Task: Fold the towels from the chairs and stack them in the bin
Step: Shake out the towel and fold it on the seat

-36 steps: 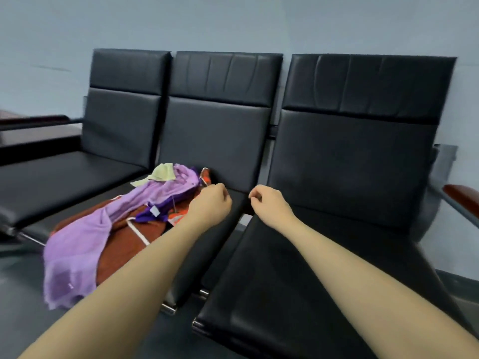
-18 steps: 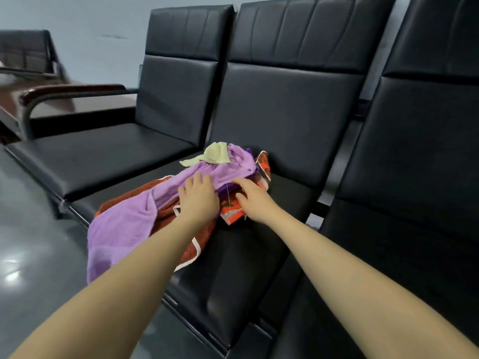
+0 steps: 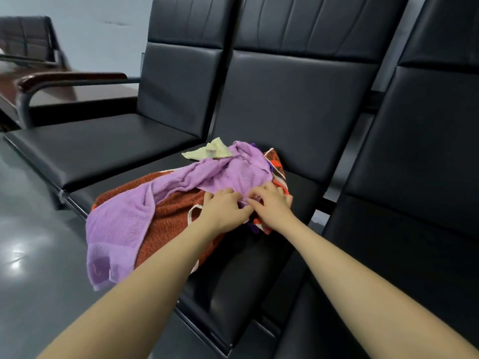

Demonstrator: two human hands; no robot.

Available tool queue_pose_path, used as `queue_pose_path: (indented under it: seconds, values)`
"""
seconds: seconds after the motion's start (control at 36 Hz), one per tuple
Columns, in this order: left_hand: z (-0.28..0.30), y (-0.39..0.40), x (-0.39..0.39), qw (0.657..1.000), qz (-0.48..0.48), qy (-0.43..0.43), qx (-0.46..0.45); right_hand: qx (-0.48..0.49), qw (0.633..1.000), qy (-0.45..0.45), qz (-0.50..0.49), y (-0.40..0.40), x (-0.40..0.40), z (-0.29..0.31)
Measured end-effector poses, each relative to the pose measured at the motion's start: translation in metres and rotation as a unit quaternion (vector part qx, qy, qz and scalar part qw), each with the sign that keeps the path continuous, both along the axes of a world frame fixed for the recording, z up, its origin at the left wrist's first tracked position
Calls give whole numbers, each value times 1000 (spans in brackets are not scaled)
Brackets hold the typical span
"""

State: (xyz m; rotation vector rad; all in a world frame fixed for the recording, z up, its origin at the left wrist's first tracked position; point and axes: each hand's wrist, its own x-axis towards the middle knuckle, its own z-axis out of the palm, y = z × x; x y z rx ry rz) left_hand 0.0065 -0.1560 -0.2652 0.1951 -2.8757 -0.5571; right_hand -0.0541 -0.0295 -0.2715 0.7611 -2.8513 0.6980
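Left hand (image 3: 225,206): fingers (image 3: 234,196) curled into the near edge of the purple towel (image 3: 160,200), gripping its folds. Right hand (image 3: 272,203): fingers bent, pinching the same edge, touching the left hand at its 3 o'clock. Purple towel: crumpled, draped across the pile, its long end hanging over the seat's front edge toward 7 o'clock. Rust towel (image 3: 168,218): under the purple one, spread flat, white-trimmed. Orange patterned cloth (image 3: 278,167): at 1 o'clock of the hands, against the backrest. Pale yellow cloth (image 3: 211,151): at 12 o'clock, topmost, resting on the purple towel's far end. Middle chair (image 3: 285,120): black, carries the whole pile. Left chair (image 3: 103,146): at 10 o'clock, beside a dark wooden armrest (image 3: 70,77).
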Motion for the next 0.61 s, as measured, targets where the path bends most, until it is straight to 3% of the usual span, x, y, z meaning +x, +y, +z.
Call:
queue_pose_path:
  seconds: [0.11,0.19,0.33,0.44,0.53,0.61]
  values:
    - [9,0,3,1000,1,-5,20,-35,999,17,-4,0,5,8]
    - [12,-3,6,999,21,35,17,-167,985,-6,-36,3,10,16]
    - [13,-7,5,992,91,92,3,-365,930,-16,-31,13,18,35]
    - [17,-8,7,984,132,106,-59,-429,902,8,-44,22,27,52]
    - [19,-7,7,987,117,54,-96,-459,885,17,-74,28,34,61]
    - [24,1,10,991,107,16,-73,-427,898,24,-100,39,39,64]
